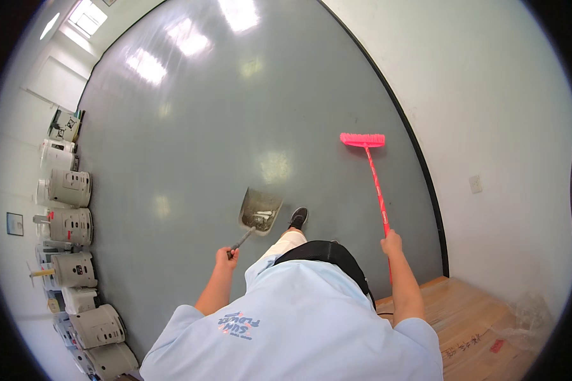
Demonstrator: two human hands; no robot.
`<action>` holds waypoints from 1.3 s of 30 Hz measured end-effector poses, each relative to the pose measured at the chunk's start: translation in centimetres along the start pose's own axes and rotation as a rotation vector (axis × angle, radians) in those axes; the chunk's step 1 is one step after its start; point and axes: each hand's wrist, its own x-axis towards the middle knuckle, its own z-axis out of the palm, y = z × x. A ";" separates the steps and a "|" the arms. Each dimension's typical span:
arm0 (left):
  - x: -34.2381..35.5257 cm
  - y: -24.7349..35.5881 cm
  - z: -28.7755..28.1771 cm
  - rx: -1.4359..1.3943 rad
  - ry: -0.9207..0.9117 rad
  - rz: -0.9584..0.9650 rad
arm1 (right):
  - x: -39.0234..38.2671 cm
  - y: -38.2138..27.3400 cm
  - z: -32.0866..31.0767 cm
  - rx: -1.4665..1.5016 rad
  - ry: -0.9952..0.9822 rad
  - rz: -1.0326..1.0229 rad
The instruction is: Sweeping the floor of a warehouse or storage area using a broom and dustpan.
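Observation:
My left hand (227, 257) is closed around the dark handle of a dustpan (251, 202). The pan is greyish and dirty, held ahead of me to the left of my shoe, with some pale scraps and dark debris inside it. My right hand (391, 242) grips the red patterned stick of a push broom (362, 140). Its pink bristled head lies farther ahead on the right, near the wall; whether the bristles touch the floor I cannot tell. The broom and the dustpan are well apart.
Grey glossy floor (190, 127) stretches ahead, reflecting lights. A white wall (489, 95) with black skirting runs along the right. Several pale bins or machines (70, 227) line the left wall. At lower right, a wooden surface (451, 311) bears crumpled clear plastic (524, 320).

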 end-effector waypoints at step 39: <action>-1.0 -2.8 -2.6 -0.082 -0.121 -0.045 | -10.0 10.5 2.1 0.278 0.072 -0.056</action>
